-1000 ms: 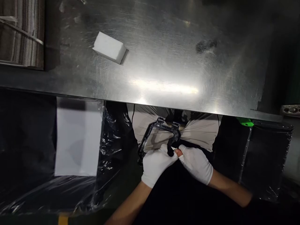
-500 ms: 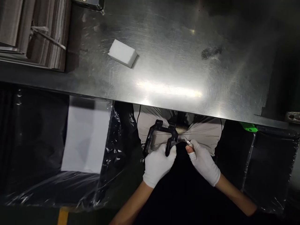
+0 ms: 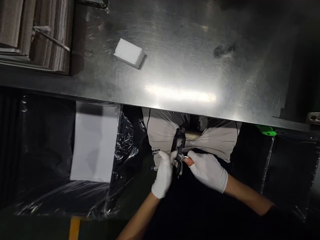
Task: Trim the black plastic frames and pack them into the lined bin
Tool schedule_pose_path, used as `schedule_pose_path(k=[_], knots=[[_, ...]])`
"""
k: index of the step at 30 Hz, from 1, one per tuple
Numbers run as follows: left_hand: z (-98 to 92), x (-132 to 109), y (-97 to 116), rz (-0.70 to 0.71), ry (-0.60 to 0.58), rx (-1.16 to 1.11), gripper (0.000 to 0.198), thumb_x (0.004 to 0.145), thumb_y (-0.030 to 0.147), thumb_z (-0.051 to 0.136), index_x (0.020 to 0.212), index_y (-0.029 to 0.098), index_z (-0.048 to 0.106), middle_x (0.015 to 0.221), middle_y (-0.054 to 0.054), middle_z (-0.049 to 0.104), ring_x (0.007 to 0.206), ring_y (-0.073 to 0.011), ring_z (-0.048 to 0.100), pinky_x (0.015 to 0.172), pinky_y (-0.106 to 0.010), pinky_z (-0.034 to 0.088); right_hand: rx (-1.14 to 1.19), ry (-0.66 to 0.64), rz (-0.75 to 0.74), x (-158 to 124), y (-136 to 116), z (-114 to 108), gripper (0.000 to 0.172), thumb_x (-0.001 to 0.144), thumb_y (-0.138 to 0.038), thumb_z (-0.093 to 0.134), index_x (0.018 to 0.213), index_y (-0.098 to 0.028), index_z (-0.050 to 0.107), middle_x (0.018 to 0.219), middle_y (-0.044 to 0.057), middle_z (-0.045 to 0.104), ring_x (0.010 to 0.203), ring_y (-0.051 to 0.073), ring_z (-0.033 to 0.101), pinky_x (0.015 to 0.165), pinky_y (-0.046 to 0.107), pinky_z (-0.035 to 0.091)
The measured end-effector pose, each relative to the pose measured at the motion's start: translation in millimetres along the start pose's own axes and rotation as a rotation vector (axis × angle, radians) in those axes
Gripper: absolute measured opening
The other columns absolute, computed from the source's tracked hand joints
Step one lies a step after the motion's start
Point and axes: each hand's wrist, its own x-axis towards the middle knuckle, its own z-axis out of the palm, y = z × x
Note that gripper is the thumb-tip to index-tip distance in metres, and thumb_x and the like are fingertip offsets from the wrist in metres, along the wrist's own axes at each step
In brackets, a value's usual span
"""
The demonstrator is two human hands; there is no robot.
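My left hand (image 3: 164,173), in a white glove, is closed around a black plastic frame (image 3: 178,143), which is turned nearly edge-on above my lap. In my right hand (image 3: 207,170), also gloved but with the thumb tip bare, is a small pointed blade (image 3: 186,156), pinched between thumb and fingers. Its tip meets the frame's near side, or lies very close to it; I cannot tell which. Most of the blade's handle is hidden in the glove.
A white foam block (image 3: 129,53) lies on the metal table (image 3: 180,76). Tied cardboard sheets (image 3: 50,36) stand at the far left. Plastic-wrapped black bundles sit on both sides of me, one with a white sheet (image 3: 95,143). A green tool (image 3: 267,130) lies at right.
My left hand has turned the black frame from face-up to nearly edge-on. My right hand has moved left, bringing the blade to the frame.
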Motion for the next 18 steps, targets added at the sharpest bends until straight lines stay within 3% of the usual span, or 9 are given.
schedule_pose_path(k=[9,18], knots=[[7.0,-3.9,-8.2,-0.039,0.018,-0.051,0.084,0.098,0.091,0.023,0.093,0.022,0.072,0.072,-0.007,0.067,0.085,-0.0277,0.073,0.072,-0.038,0.064,-0.025,-0.031,0.079,5.5,-8.8,3.2,0.045,0.121,-0.047,0.029,0.11,-0.022,0.064,0.09,0.003,0.077,0.076,0.018,0.073,0.062,0.03,0.032],[8.0,-0.4,-4.9,-0.057,-0.017,-0.046,0.082,0.097,0.09,0.025,0.09,0.025,0.073,0.072,-0.008,0.068,0.084,-0.0278,0.072,0.071,-0.037,0.063,0.052,0.019,0.149,7.9,-6.8,13.8,0.04,0.121,-0.043,0.03,0.106,-0.022,0.061,0.087,0.002,0.077,0.075,0.018,0.073,0.064,0.03,0.032]])
